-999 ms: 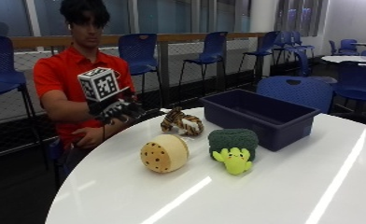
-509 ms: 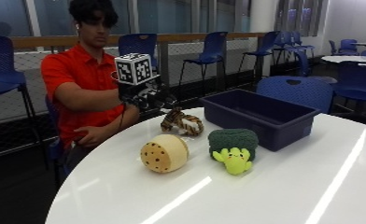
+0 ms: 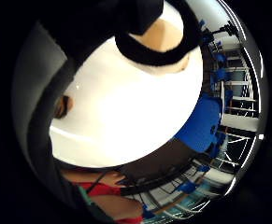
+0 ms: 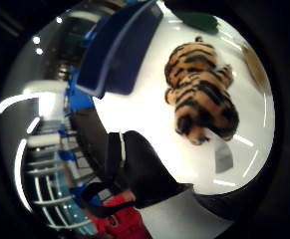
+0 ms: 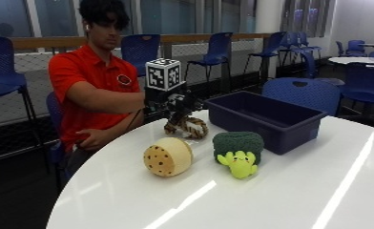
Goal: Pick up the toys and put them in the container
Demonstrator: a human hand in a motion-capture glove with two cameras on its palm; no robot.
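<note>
**Hovering over the tiger toy**

Reaching out from the far edge of the round white table (image 5: 288,191), the gloved right hand (image 5: 177,102) hangs directly above the striped tiger toy (image 5: 186,126), with its fingers pointing down toward the toy. From the outside view it is hard to say whether the fingertips touch the fur, and I cannot tell whether the fingers are spread or closing. In the thumb-side palm view the tiger (image 4: 200,94) lies on the white tabletop with bare surface all around it (the black glove strap sits well apart from it), so nothing there is wrapped around the toy. The person's bare hand (image 5: 95,138) rests low by their lap, away from everything.

The tiger lies at about 10 o'clock from the table's centre, near the far edge. The dark blue container (image 5: 263,119) stands just beside it, at roughly 1 o'clock; its inside shows dark, with no toy visible in it. Nearer the camera, the tan round toy with brown dots (image 5: 168,156) sits at about 9 o'clock, and the green broccoli plush with a yellow-green face (image 5: 239,150) is close to the centre, almost touching the container's near wall. The two are near each other but apart.
</note>
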